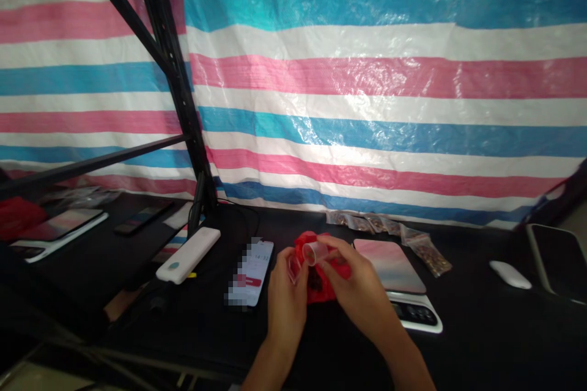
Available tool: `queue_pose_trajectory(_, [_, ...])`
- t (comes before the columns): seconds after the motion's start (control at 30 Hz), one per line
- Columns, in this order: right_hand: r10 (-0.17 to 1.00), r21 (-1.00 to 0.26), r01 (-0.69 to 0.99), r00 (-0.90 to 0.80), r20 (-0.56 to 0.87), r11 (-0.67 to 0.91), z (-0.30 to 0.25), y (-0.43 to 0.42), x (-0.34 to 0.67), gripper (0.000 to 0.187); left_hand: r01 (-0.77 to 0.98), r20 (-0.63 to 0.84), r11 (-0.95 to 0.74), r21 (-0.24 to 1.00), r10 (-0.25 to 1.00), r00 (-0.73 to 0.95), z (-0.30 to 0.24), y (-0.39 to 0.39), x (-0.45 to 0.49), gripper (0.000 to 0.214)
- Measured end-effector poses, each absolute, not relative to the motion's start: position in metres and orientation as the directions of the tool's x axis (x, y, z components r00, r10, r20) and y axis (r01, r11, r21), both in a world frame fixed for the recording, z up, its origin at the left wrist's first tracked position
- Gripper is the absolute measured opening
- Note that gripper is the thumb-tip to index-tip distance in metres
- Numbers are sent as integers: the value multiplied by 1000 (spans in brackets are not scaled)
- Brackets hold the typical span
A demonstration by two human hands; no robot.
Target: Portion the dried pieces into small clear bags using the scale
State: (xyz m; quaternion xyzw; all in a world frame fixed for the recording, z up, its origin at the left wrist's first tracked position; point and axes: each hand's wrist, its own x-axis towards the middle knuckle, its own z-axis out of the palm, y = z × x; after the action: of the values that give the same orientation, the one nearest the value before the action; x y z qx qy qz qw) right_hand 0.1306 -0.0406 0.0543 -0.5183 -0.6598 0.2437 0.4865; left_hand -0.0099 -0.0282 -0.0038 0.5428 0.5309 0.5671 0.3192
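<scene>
A small clear plastic cup is tipped on its side in my right hand, its round mouth facing left. My left hand is closed on a thin, see-through piece of plastic that looks like a small bag; its shape is partly hidden by the fingers. Below and behind both hands lies a red plastic bag with dark bits inside. The cup is above this bag, close to the clear plastic. To the right of my right hand sits a white kitchen scale with a pink and blue top.
Several filled zip bags lie along the back of the black table. A lit phone and a white power bank are on the left. At the right are a white case and another phone. A black metal post rises at left.
</scene>
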Motion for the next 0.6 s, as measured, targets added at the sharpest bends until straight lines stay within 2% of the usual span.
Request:
queue_pose_trajectory(0.17, [867, -645, 625, -109, 487, 441, 44, -37, 120, 37, 382, 339, -239, 893, 914, -221, -1, -29, -11, 35])
queue_pose_trajectory(0.33, [801, -480, 715, -186, 569, 508, 34, -35, 119, 41, 401, 371, -274, 874, 910, -188, -5, -30, -9, 49])
queue_pose_trajectory(0.47, [796, -474, 713, -196, 573, 517, 33, -36, 119, 42, 365, 385, -310, 878, 910, -154, -4, -32, -8, 53])
queue_pose_trajectory(0.6, [817, -538, 659, -214, 536, 526, 40, -40, 117, 41, 322, 372, -323, 890, 922, -103, -6, -34, -10, 63])
